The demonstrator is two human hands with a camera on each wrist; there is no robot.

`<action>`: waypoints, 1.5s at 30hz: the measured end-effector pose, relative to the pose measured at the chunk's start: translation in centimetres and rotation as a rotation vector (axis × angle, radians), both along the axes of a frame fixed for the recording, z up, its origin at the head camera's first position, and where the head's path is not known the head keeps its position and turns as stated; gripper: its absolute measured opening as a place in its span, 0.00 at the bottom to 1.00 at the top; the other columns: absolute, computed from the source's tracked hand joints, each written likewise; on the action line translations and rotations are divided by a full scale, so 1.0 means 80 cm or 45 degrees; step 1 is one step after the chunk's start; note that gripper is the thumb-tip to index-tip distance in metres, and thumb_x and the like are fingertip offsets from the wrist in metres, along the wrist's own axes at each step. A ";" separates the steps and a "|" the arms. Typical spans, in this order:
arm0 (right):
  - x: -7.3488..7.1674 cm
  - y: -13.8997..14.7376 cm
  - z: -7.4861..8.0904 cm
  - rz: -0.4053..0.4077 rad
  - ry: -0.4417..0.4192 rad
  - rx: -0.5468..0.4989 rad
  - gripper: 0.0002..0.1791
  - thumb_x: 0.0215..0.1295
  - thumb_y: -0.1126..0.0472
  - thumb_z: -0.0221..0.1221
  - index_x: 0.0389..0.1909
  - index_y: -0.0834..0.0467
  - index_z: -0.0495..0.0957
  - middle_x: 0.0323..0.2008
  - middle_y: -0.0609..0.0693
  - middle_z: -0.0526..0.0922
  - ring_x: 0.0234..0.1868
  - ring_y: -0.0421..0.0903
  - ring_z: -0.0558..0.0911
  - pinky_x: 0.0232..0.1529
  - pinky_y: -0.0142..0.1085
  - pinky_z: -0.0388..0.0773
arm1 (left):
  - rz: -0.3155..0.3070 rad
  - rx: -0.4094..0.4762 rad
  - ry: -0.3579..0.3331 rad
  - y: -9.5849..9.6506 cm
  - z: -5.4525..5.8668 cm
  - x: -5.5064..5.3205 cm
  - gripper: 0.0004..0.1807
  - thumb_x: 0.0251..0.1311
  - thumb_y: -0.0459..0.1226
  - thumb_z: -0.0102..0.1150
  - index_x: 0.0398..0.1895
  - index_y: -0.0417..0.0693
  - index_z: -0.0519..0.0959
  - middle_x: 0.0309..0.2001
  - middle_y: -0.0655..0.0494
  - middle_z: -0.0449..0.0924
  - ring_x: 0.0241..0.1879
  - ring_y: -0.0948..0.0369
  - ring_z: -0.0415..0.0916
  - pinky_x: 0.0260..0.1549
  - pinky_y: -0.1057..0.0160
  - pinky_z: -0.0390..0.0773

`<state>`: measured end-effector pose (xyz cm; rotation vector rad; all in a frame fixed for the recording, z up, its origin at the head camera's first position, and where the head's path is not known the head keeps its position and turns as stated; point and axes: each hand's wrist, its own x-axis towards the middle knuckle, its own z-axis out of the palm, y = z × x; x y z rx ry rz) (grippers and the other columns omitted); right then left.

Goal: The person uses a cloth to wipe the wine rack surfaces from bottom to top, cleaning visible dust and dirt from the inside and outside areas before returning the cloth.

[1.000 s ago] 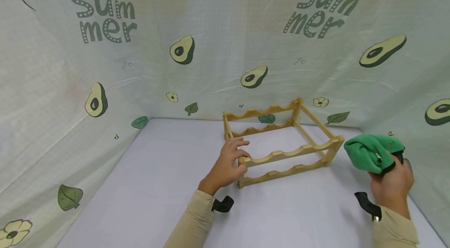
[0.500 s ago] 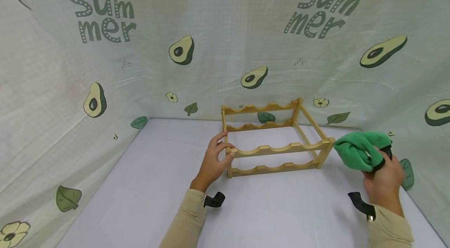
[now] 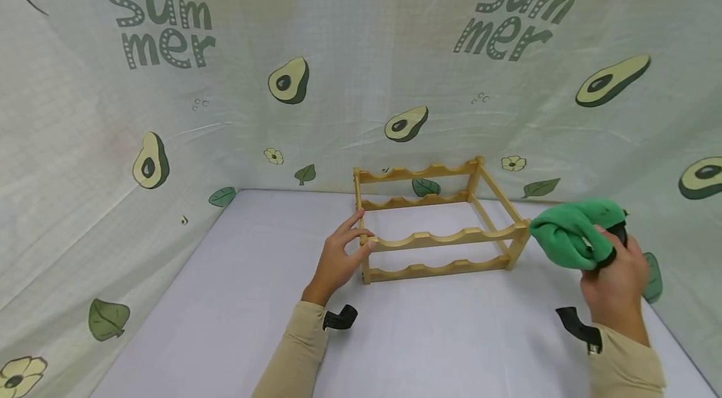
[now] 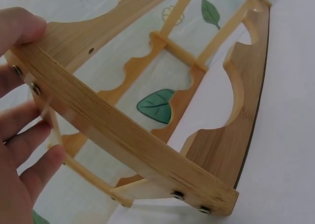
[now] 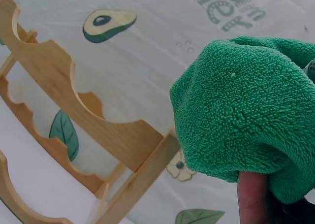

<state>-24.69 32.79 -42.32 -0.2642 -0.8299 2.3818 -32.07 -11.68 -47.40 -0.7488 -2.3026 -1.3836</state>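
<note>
The left hand's fingers are partly hidden behind the end piece of a pale wooden rack with scalloped rails (image 3: 420, 241); in the left wrist view the thumb lies over the top edge, and that view cuts off the palm. The left hand (image 3: 334, 265) has a loose grip, its thumb and fingers a little apart and pinching the rack's near left corner. The rack stands toward the back of a white-covered bench (image 3: 451, 335).

The right hand (image 3: 616, 282) has a closed grip on a bunched green terry cloth with black trim (image 3: 570, 232), held above the bench just beside the rack's right end. Most of its fingers are covered by the cloth, and whether cloth and rack touch is hard to tell. A small pale piece (image 5: 311, 70) is cut off by the right wrist view's edge; what it is cannot be made out.

Counted: one rack, with four scalloped rails; one cloth; two hands, two beige sleeves (image 3: 296, 348), both cut off below, and two black curved pieces (image 3: 340, 318) at the cuffs. The printed sheet (image 3: 338, 22) behind shows "Summer" twice.
</note>
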 end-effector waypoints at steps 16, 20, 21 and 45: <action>-0.006 -0.058 0.009 0.096 -0.101 0.401 0.14 0.66 0.72 0.62 0.52 0.64 0.77 0.55 0.55 0.67 0.49 0.47 0.71 0.35 0.32 0.81 | -0.031 0.015 -0.116 -0.009 -0.004 -0.004 0.14 0.67 0.54 0.61 0.49 0.60 0.83 0.74 0.72 0.58 0.73 0.65 0.57 0.68 0.50 0.60; -0.007 -0.075 0.010 0.106 -0.122 0.495 0.12 0.66 0.71 0.64 0.49 0.64 0.77 0.52 0.55 0.69 0.48 0.47 0.72 0.36 0.30 0.80 | -0.050 0.014 -0.108 -0.011 -0.005 -0.004 0.13 0.68 0.52 0.60 0.50 0.61 0.83 0.75 0.72 0.58 0.73 0.65 0.57 0.68 0.49 0.60; -0.007 -0.079 0.011 0.120 -0.125 0.526 0.12 0.65 0.70 0.64 0.48 0.64 0.77 0.51 0.55 0.69 0.47 0.47 0.72 0.37 0.30 0.80 | -0.052 0.013 -0.106 -0.012 -0.006 -0.005 0.13 0.69 0.52 0.60 0.50 0.61 0.83 0.75 0.72 0.57 0.73 0.65 0.57 0.68 0.49 0.60; -0.002 -0.134 0.004 0.340 -0.260 1.319 0.22 0.69 0.59 0.64 0.60 0.62 0.75 0.51 0.54 0.74 0.48 0.47 0.74 0.39 0.30 0.79 | -0.055 0.045 -0.025 -0.010 -0.003 -0.010 0.17 0.73 0.44 0.57 0.59 0.50 0.80 0.75 0.57 0.62 0.73 0.60 0.59 0.63 0.51 0.69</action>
